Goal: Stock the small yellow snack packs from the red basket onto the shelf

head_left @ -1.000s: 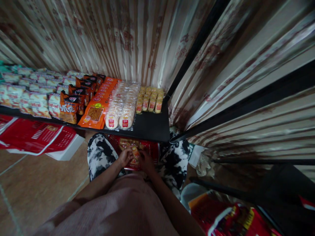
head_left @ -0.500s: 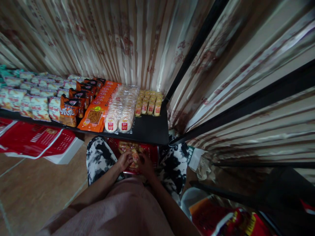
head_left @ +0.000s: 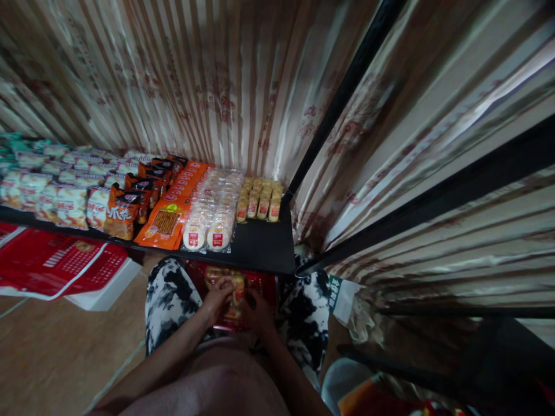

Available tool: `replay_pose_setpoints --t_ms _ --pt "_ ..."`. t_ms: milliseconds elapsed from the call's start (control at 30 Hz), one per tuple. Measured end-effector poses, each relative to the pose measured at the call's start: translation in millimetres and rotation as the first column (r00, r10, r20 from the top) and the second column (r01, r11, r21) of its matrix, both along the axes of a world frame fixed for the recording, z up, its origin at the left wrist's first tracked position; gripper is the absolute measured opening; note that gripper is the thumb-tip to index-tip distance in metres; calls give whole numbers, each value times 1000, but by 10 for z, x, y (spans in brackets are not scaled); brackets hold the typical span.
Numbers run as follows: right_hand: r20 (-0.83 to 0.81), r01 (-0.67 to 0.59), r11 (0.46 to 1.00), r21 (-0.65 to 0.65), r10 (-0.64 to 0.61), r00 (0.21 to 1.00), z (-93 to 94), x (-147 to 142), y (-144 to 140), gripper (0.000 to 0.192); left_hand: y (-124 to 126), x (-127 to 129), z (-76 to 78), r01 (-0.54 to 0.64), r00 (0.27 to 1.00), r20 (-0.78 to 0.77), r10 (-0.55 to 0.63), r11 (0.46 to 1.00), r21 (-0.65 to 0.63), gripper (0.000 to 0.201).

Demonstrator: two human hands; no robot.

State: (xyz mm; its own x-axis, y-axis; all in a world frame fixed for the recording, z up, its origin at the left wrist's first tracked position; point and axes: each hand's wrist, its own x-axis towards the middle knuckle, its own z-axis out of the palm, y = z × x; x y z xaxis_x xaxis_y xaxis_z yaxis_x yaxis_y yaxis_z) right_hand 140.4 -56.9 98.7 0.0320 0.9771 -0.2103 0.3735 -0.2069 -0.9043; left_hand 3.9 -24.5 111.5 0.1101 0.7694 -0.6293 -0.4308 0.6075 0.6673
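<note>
A red basket (head_left: 266,284) sits between my knees under the shelf edge, with small yellow snack packs (head_left: 237,289) in it. My left hand (head_left: 215,299) and my right hand (head_left: 258,309) are both down in the basket, fingers closed around those packs. Above them, the black shelf (head_left: 260,245) carries a short row of the same yellow packs (head_left: 259,199) at its right end, beside round white cakes in clear wrap (head_left: 212,211).
Orange packets (head_left: 167,211), dark orange bags (head_left: 124,211) and pale bags (head_left: 52,193) fill the shelf to the left. A red-and-white basket (head_left: 65,268) lies on the floor at left. Striped curtains hang behind. Black shelf posts (head_left: 342,98) rise at right.
My view has tilted so the shelf sits lower in frame. Both hands stay in the red basket, handling the small packs, with little shift.
</note>
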Motion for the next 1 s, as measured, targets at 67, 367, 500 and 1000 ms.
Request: replay_pose_setpoints --t_ms 67,367,500,1000 --pt "-19 6 1000 11 -6 1000 26 9 12 27 17 27 88 -5 999 -45 6 1000 13 48" --pt "-59 42 990 135 -35 998 384 27 220 25 203 87 489 109 948 -317 -13 951 290 49" --pt "-56 73 985 156 -65 996 566 56 356 24 279 105 577 132 920 -391 30 915 381 40" --pt "105 161 920 359 -211 972 579 165 815 25 539 275 648 346 731 -666 147 761 548 35"
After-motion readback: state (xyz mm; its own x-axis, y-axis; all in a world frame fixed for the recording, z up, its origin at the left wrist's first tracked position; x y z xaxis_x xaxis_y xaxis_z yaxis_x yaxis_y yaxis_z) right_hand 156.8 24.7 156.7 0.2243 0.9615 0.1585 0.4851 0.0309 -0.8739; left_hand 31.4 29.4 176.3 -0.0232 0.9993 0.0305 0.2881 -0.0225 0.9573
